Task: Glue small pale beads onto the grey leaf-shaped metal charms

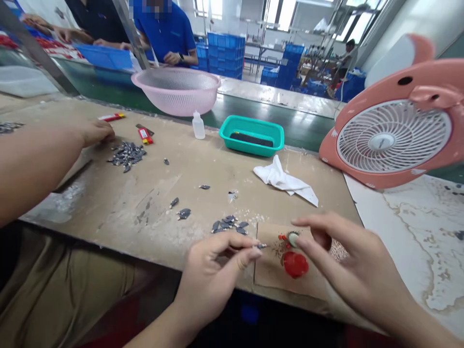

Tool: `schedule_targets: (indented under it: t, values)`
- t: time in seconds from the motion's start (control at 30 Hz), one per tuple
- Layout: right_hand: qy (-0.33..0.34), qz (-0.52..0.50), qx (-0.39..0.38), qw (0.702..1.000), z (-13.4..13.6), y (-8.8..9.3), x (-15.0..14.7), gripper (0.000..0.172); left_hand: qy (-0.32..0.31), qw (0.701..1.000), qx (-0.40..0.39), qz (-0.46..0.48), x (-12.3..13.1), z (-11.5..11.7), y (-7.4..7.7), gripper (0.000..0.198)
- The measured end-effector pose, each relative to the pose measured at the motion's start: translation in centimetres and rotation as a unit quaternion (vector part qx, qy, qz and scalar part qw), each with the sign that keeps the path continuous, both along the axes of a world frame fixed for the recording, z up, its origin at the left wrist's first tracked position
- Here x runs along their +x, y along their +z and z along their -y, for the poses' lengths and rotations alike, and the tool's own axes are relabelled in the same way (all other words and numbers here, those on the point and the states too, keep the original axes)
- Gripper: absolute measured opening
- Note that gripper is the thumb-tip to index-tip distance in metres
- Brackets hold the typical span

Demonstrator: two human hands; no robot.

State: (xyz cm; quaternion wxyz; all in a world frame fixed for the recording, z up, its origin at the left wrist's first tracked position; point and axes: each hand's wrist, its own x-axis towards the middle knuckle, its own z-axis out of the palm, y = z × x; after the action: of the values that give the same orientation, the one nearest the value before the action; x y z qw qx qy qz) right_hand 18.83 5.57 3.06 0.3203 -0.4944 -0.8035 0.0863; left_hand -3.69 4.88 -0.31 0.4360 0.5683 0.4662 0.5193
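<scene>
Tabletop (152,203): cardboard sheet (268,275) at 6 o'clock, red paste (295,265) on it. Dark metal pieces (126,155) remain heaped at 10 o'clock, more (226,224) near 6. Our left hand (213,275) pinches one small piece (260,246), long axis toward 3 o'clock, over the cardboard's edge. Right hand (348,261) loosely spread at a green-rimmed disc (293,239); contact unclear.

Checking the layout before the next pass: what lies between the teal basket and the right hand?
In the head view, a crumpled white cloth lies on the bench between the teal basket and the right hand.
</scene>
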Motion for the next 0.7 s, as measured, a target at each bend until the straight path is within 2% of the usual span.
schedule_targets:
  t: [0.07, 0.1, 0.2, 0.3, 0.4, 0.47, 0.57, 0.7]
  values:
    - [-0.019, 0.129, -0.017, 0.991, -4.2, 0.3, 0.3, 0.022, 0.022, 1.0, -0.013, -0.012, -1.0, -1.9, 0.5, 0.005]
    - [-0.024, 0.158, -0.021, 0.987, -6.3, 0.0, 0.4, 0.022, 0.031, 0.999, -0.016, -0.018, -1.5, -2.8, 0.6, 0.003]
    - [-0.035, 0.192, -0.012, 0.981, -12.0, -1.8, -0.1, 0.025, 0.052, 0.998, -0.021, -0.031, -2.6, -4.5, 0.9, 0.002]
    - [-0.012, 0.203, -0.016, 0.979, -15.5, -4.1, -0.8, 0.032, 0.069, 0.996, -0.04, -0.03, -3.2, -5.2, 0.6, 0.006]
    - [0.016, 0.19, -0.025, 0.981, -16.9, -5.4, -1.7, 0.022, 0.079, 0.994, -0.067, -0.02, -3.6, -5.5, 0.0, 0.009]
    - [0.031, 0.166, -0.026, 0.985, -16.9, -5.5, -2.2, 0.021, 0.084, 0.993, -0.079, -0.015, -3.8, -5.7, -0.4, 0.01]
    - [0.07, 0.118, -0.021, 0.99, -16.1, -4.4, -2.8, 0.025, 0.092, 0.993, -0.078, -0.016, -4.0, -6.0, -0.6, 0.009]
    - [0.147, 0.061, -0.006, 0.987, -14.1, -1.7, -3.4, 0.022, 0.095, 0.993, -0.073, -0.011, -3.7, -6.5, -0.3, 0.006]
